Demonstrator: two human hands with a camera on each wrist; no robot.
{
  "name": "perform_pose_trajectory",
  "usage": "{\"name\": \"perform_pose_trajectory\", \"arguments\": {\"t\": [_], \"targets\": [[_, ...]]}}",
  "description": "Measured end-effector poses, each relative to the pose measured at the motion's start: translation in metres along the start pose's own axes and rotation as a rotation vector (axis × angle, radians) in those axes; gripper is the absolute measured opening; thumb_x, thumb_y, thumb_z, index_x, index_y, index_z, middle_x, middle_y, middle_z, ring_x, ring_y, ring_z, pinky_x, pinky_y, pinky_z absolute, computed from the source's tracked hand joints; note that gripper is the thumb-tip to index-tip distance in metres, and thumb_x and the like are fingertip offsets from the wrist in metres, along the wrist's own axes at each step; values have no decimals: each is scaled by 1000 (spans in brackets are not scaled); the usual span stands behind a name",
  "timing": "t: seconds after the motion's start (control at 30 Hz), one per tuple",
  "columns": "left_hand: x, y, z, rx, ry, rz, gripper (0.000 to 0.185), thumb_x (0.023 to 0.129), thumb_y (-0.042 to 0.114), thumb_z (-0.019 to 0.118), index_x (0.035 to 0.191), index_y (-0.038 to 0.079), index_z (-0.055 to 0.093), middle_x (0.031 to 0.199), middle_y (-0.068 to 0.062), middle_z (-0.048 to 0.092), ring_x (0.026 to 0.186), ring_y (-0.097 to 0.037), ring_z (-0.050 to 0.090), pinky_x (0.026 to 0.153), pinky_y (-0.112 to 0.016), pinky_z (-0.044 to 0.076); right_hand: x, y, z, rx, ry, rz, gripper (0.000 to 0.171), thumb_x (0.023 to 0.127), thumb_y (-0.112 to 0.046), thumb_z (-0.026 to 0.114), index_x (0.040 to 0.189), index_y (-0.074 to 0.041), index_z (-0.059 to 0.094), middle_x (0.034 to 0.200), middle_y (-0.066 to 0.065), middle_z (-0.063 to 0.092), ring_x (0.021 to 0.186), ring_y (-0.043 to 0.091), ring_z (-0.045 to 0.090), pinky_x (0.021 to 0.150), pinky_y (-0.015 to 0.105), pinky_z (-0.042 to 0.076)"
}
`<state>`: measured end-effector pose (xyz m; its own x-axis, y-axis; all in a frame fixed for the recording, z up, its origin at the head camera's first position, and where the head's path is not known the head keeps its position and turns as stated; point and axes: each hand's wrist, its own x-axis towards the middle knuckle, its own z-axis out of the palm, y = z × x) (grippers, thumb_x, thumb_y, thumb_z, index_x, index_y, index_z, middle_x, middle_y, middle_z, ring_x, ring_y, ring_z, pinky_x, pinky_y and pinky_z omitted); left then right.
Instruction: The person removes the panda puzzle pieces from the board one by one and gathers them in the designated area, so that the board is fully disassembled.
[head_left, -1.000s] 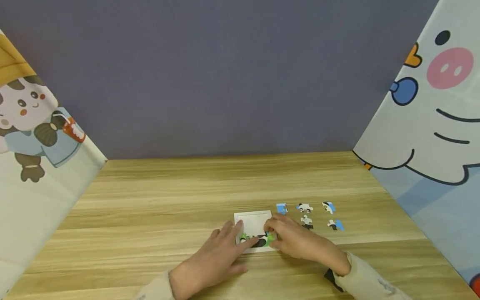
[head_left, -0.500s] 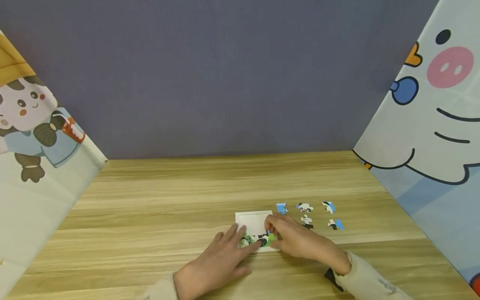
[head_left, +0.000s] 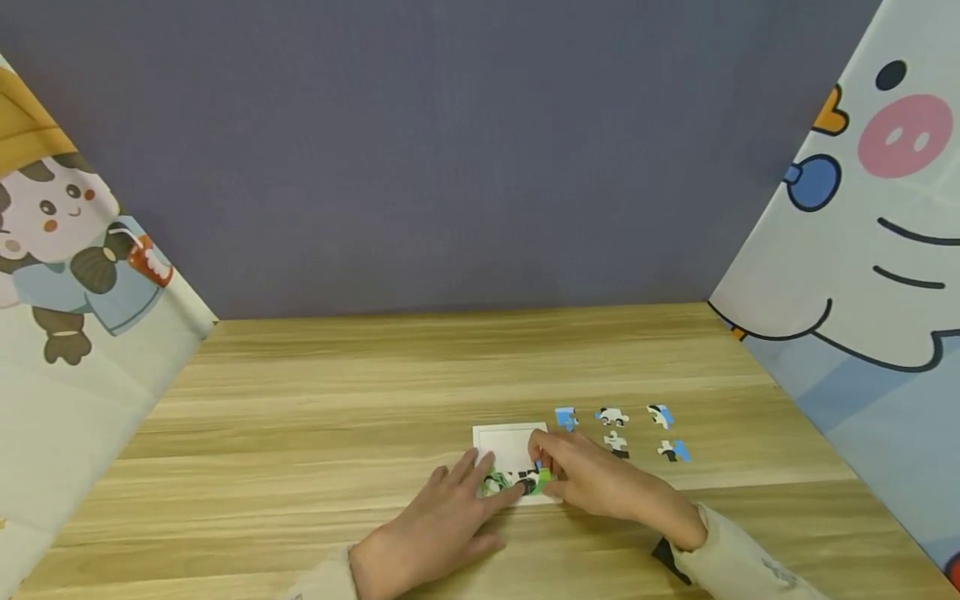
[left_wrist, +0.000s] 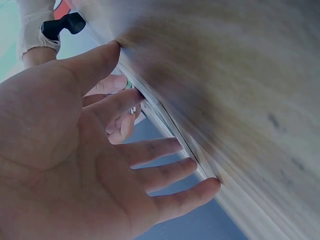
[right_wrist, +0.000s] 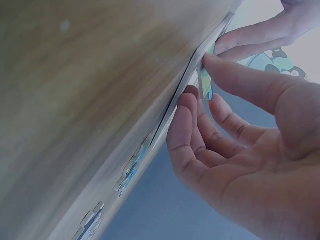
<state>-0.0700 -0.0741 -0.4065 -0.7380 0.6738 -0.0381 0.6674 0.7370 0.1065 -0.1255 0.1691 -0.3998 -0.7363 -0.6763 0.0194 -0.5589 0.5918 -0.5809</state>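
A white puzzle tray (head_left: 507, 448) lies flat on the table, panda-patterned pieces (head_left: 497, 482) fitted along its near side. My left hand (head_left: 442, 529) rests on the tray's left and near part, fingers spread and fairly straight. Its fingertips touch the tray in the left wrist view. At the near right corner, my right hand (head_left: 596, 477) pinches a green and blue puzzle piece (right_wrist: 205, 84) between thumb and fingers. That piece stands tilted against the tray in the right wrist view. My hands partly cover the tray's right and near edges.
Right of the tray lie several loose puzzle pieces: a blue one (head_left: 566, 417), a panda face (head_left: 612, 417), a blue-and-white one (head_left: 661, 415), and others (head_left: 616, 443) nearer. A grey panel (head_left: 450, 167) rises behind the wooden table (head_left: 300, 400). Printed side walls flank it.
The tray has shifted very slightly right, and my left hand has moved a little right with it. My right hand stays at the near right corner, still pinching the puzzle piece.
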Motion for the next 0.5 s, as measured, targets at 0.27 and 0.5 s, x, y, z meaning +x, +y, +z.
{"name": "perform_pose_trajectory", "arguments": {"t": [0.27,0.5], "targets": [[-2,1,0,5,7,1,60,95,51,60,151,36,43,155,-19,38,142,-42,35,99,-62,45,0,0,0,3,-1,5,28,86,4,73,99,-14,55,80,-7,57,69,3,53,61,22,49],[-1,0,-2,-21,-2,2,61,95,51,61,151,37,43,155,-20,37,142,-43,34,99,-62,45,-7,-1,-5,49,20,-9,24,89,-1,71,102,-16,57,78,-7,61,67,3,55,60,22,50]]}}
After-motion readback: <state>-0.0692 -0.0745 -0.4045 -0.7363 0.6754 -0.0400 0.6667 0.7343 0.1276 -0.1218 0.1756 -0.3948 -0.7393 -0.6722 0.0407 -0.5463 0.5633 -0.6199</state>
